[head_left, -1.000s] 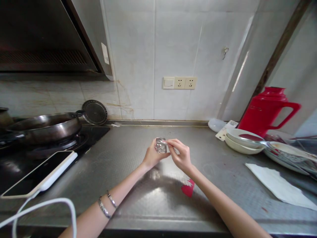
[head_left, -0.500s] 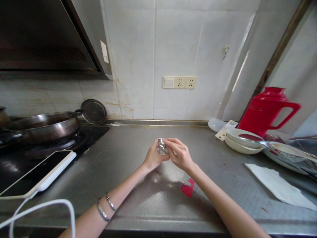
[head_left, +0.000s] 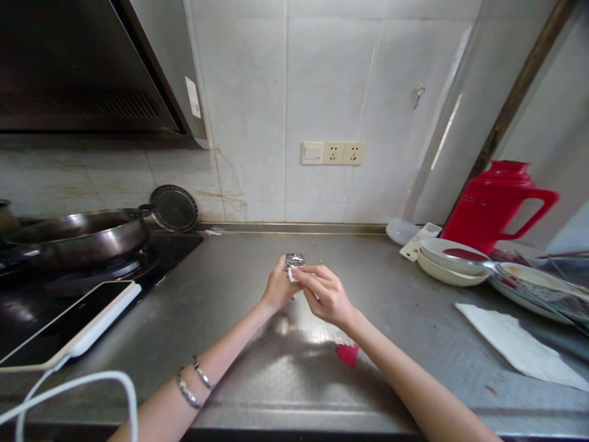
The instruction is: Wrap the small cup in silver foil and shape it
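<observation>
Over the middle of the counter, my left hand (head_left: 276,287) is closed around a small pack with a shiny silver foil top (head_left: 295,260). Its lower part is hidden by my fingers, so its exact kind does not show. My right hand (head_left: 326,296) pinches a small white scrap (head_left: 291,274) at the near edge of the foil, its fingertips close against the pack. Just below my right wrist, a torn red piece (head_left: 348,354) lies on the metal counter (head_left: 257,393).
On the left, a phone (head_left: 69,322) with a white cable lies by the stove, which carries a steel pan (head_left: 92,236). To the right stand a red thermos jug (head_left: 494,205), stacked white bowls (head_left: 453,276) and a white paper sheet (head_left: 515,347).
My right fingers have shifted slightly left and down across the foil, and a white scrap now shows between them. The foil top looks flatter and squarer than before.
</observation>
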{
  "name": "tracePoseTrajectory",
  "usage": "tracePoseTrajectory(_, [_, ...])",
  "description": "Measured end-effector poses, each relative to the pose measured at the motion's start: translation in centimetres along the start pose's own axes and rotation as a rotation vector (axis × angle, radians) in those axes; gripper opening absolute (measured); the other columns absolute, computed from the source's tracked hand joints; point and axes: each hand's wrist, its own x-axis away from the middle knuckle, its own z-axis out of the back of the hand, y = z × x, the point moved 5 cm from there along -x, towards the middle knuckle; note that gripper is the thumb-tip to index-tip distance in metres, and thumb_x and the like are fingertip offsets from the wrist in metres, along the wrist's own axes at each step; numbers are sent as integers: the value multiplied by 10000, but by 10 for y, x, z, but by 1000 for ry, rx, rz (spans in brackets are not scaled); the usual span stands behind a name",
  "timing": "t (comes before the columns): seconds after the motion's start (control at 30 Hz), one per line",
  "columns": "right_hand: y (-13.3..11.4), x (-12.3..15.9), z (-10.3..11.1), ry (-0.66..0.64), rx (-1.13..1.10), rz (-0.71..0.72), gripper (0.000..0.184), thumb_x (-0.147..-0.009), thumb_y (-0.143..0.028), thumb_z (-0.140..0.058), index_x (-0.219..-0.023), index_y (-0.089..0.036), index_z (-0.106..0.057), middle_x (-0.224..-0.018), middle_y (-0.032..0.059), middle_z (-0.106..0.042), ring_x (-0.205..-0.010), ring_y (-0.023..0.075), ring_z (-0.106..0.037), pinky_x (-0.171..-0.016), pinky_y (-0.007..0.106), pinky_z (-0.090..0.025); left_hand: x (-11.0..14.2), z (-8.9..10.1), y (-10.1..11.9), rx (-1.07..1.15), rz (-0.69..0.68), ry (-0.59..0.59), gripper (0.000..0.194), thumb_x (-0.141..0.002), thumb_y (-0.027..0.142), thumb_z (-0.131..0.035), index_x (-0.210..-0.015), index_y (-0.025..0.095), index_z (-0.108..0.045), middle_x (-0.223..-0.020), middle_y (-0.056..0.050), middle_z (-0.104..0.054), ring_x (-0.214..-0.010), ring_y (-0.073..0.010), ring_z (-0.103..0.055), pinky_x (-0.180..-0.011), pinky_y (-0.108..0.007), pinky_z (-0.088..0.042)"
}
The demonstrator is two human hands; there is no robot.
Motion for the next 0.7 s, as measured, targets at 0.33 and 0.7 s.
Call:
tracePoseTrajectory(0.33, [19, -1, 10, 96, -18, -130, 414, -903, -81, -433, -1267, -243, -546, -1125, 88, -690, -1092, 208, -632, -889, 376, -552, 0, -6, 0, -47, -184, 16, 572, -580, 237, -776, -1082, 179, -510, -953, -22, -646, -825, -160, -610, -715, -258, -486])
tracePoseTrajectory(0.7, [7, -1, -2, -46, 0, -18, 432, -896, -44, -409, -1289, -184, -519, -1134, 108, -689, -1165, 206, -595, -961, 387, -543, 9, -18, 4, -93, -291, -40, 488, -609, 247, -763, -1022, 168, -514, -988, -53, -635, -892, -192, -603, -777, -299, -488])
